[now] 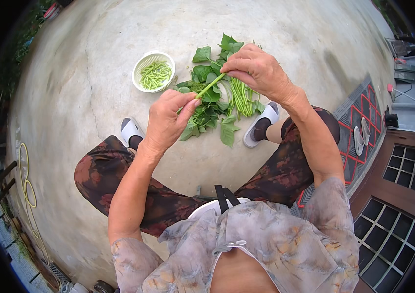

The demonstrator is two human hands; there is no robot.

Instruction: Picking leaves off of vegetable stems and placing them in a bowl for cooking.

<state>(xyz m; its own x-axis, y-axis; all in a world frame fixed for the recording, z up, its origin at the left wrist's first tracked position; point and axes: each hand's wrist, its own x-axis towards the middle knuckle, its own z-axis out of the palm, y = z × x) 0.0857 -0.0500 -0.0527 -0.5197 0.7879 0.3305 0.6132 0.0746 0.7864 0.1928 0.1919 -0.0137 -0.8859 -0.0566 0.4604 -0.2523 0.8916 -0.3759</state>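
Observation:
A green leaf stem (210, 85) is stretched between my two hands, above the concrete floor. My left hand (172, 115) pinches its lower end between thumb and fingertips. At the upper end, my right hand (255, 69) grips it the same way. Beneath them lies a heap of broad green leaves (203, 73), partly hidden by my hands. A bundle of long green stems (242, 97) rests at the right side of the heap. To the left, a round white plastic basket (170, 60) holds many short cut stem pieces (155, 75).
My slippered feet stand either side of the leaves. A black-and-red mat (350, 146) with a pair of clogs (362, 137) lies at right, beside brown doors with glass panes (390, 238). A yellow hose (28, 183) curls on the concrete floor (64, 121) at left.

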